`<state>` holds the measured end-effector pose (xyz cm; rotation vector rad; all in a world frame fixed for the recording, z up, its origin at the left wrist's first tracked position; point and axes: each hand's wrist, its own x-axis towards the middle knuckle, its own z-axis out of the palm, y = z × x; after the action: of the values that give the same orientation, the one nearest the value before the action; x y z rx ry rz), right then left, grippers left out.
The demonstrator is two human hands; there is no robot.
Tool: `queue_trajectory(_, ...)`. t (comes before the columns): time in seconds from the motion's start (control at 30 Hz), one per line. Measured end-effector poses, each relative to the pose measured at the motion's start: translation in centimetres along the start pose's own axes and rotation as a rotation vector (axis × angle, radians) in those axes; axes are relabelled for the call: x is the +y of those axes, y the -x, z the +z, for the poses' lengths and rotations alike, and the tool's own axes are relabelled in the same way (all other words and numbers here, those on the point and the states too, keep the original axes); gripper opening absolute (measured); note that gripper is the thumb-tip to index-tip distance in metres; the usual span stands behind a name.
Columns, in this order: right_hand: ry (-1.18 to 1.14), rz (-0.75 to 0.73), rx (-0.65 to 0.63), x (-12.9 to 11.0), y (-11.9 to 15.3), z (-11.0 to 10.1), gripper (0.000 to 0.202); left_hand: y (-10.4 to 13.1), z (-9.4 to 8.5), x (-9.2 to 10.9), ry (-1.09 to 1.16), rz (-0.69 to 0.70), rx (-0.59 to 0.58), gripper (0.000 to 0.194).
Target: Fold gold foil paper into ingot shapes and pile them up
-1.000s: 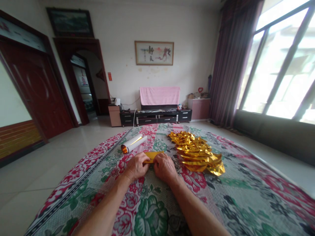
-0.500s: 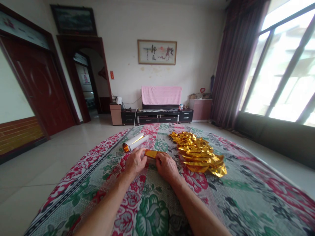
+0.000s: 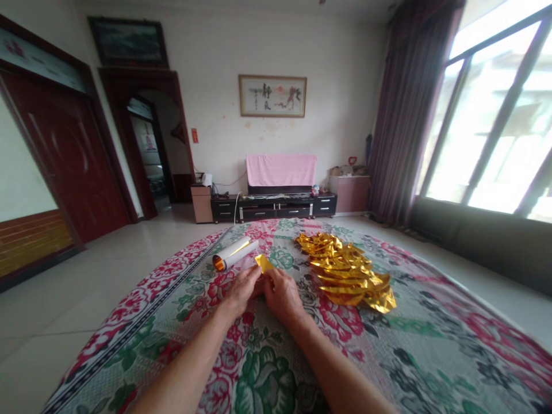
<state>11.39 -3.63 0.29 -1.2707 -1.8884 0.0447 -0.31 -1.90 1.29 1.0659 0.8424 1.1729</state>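
A small folded piece of gold foil paper (image 3: 263,263) stands up between my two hands above the cloth-covered table. My right hand (image 3: 282,296) is closed, pinching the foil's lower right part between thumb and fingers. Close against it, my left hand (image 3: 241,292) has its fingers pressed together at the foil's lower left edge; its thumb is mostly hidden. Just beyond my left hand lies a roll of foil (image 3: 235,254), white outside and gold inside. To the right of my right hand, a heap of folded gold foil pieces (image 3: 345,267) spreads in an overlapping row.
A floral tablecloth (image 3: 267,379) in red, green and grey covers the round table. Beyond its far edge stands a low black cabinet (image 3: 276,211) with a pink cloth (image 3: 281,169) draped over something on top. A window (image 3: 491,126) is at the right.
The foil has turned from lying level between my hands to pointing up and left. My hands have come closer together, the right one shifting left. The roll and the heap stay put.
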Motion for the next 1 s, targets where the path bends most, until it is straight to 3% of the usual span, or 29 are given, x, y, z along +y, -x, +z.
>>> queue_trajectory(0.23,-0.086,-0.066,0.024,-0.9,-0.1,-0.7,0.016,-0.3,-0.7,0.2,0.137,-0.013,0.04,0.023)
queue_trajectory(0.37,-0.069,0.031,0.217,-0.9,-1.0,-1.3,0.025,0.0,-1.0,0.7,0.098,-0.032,0.004,0.025)
queue_trajectory(0.43,-0.116,0.163,0.258,-0.5,-1.6,-1.4,0.039,0.2,-1.0,0.9,0.074,-0.053,-0.045,0.026)
queue_trajectory(0.57,-0.503,0.505,0.09,0.5,-2.5,-1.3,0.052,0.6,-0.8,1.0,0.071,-0.101,-0.194,0.026)
queue_trajectory(0.67,-0.884,0.668,-0.014,1.1,-2.7,-1.5,0.055,0.8,-0.7,0.9,0.1,-0.164,-0.266,0.027)
queue_trajectory(0.77,-1.113,0.686,-0.058,1.3,-2.7,-1.9,0.053,0.9,-0.7,0.7,0.154,-0.245,-0.296,0.029)
queue_trajectory(1.0,-1.203,0.67,-0.094,1.4,-2.6,-3.0,0.045,1.1,-0.7,1.3,0.251,-0.32,-0.335,0.033)
